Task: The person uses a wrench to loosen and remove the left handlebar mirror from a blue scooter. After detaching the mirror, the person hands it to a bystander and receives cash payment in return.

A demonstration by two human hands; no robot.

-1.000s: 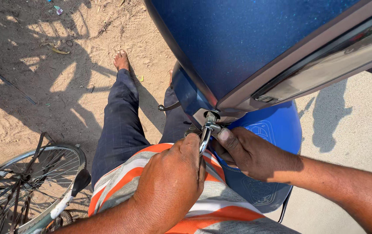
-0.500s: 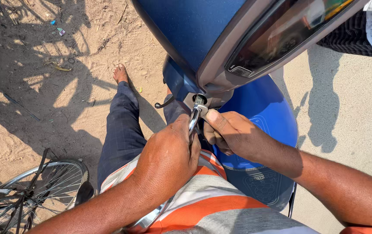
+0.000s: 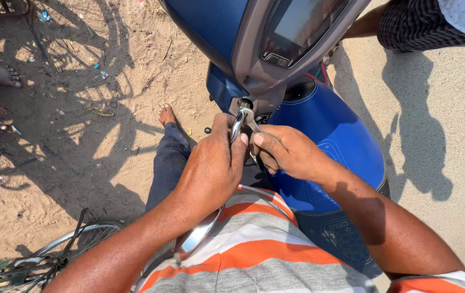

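- Left hand (image 3: 210, 168) is closing round a shiny metal stem (image 3: 237, 126), fingers wrapped tight, right under the scooter's handlebar housing (image 3: 254, 65).
- Right hand (image 3: 289, 152) is pinching a small wrench (image 3: 252, 126) at the same fitting, thumb on top; hands are working close together, nearly touching.
- A round mirror (image 3: 197, 239) is hanging low by the left forearm, against the striped shirt (image 3: 259, 255); looks like it's on the stem's far end, can't tell for sure.
- Blue scooter body (image 3: 324, 141) is sitting just beside the right hand; bare foot (image 3: 166, 115) is resting on the sand (image 3: 53, 135).
- Bicycle wheel (image 3: 75, 244) is lying bottom left; another person's leg (image 3: 406, 27) is showing top right.
- Risk, imo: wrench slipping off the nut w/ such a light pinch, knuckles hitting the housing; or stem twisting loose & mirror dropping to the ground.
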